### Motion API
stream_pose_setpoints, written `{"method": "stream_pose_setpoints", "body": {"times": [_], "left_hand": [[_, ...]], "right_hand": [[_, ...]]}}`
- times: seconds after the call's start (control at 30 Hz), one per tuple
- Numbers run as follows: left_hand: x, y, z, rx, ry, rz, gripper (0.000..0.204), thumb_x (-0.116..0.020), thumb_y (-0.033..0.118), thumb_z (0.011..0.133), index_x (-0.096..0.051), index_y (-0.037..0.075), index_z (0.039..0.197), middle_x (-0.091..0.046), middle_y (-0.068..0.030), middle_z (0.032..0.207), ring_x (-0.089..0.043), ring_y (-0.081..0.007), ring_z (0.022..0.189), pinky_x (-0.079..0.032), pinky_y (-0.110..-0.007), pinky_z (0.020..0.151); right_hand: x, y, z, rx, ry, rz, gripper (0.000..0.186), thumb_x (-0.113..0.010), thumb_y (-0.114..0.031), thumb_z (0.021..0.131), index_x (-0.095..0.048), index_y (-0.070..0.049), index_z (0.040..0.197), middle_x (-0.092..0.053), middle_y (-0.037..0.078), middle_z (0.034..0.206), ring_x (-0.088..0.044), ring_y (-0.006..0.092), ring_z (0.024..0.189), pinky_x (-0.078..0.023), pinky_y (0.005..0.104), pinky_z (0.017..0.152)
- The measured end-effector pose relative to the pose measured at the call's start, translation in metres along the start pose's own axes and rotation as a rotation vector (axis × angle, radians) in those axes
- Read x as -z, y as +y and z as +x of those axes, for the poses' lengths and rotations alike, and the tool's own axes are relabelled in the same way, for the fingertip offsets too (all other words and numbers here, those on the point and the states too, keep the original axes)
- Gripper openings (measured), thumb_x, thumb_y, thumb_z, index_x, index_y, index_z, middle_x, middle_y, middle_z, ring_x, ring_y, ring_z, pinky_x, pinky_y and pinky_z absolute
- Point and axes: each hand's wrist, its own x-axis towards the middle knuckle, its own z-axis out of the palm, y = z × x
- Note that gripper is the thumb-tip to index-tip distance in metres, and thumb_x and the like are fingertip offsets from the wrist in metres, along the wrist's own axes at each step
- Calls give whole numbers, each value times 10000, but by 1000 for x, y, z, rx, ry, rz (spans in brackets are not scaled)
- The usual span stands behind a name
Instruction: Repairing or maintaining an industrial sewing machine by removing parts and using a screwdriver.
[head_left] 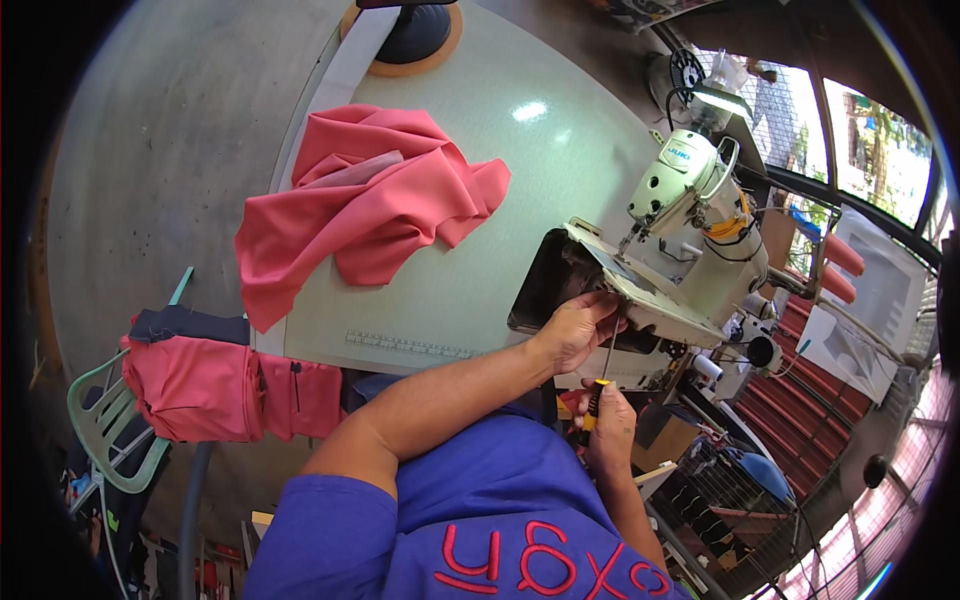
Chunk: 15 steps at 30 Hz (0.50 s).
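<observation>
A white sewing machine (675, 175) stands at the table's right, its bed (670, 305) tilted up over a dark opening (540, 285). My left hand (580, 330) reaches under the bed's near end, fingers pinched on something small that I cannot make out. Below it, my right hand (608, 430) grips a yellow-and-black screwdriver (600, 392), whose thin shaft points up toward my left fingertips and the underside of the bed.
Pink fabric (365, 215) lies piled on the pale table (470, 100). At the left, more pink pieces (190, 390) rest on a light green chair (95, 430). A dark round object (405, 40) sits at the far edge; wire mesh and boxes fill the right.
</observation>
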Motion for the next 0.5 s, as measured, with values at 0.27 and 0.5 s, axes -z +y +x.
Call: {"method": "stream_pose_setpoints", "body": {"times": [0.27, 0.5], "left_hand": [[5, -3, 2, 0, -11, -17, 177, -576, 164, 970, -617, 56, 1103, -659, -42, 1027, -627, -150, 902, -512, -338, 907], [0, -2, 0, -19, -6, -15, 165, -584, 174, 969, -619, 52, 1075, -650, -25, 958, -607, -136, 840, -510, -308, 851]], "right_hand": [[12, 2, 2, -155, -183, 395, 439, -401, -387, 1040, -549, 20, 1109, -542, 64, 744, -499, 145, 589, -406, 257, 547], [-1, -6, 5, -45, -12, 117, 365, -442, -345, 1035, -538, 7, 1046, -512, 51, 666, -477, 125, 533, -396, 252, 508]]}}
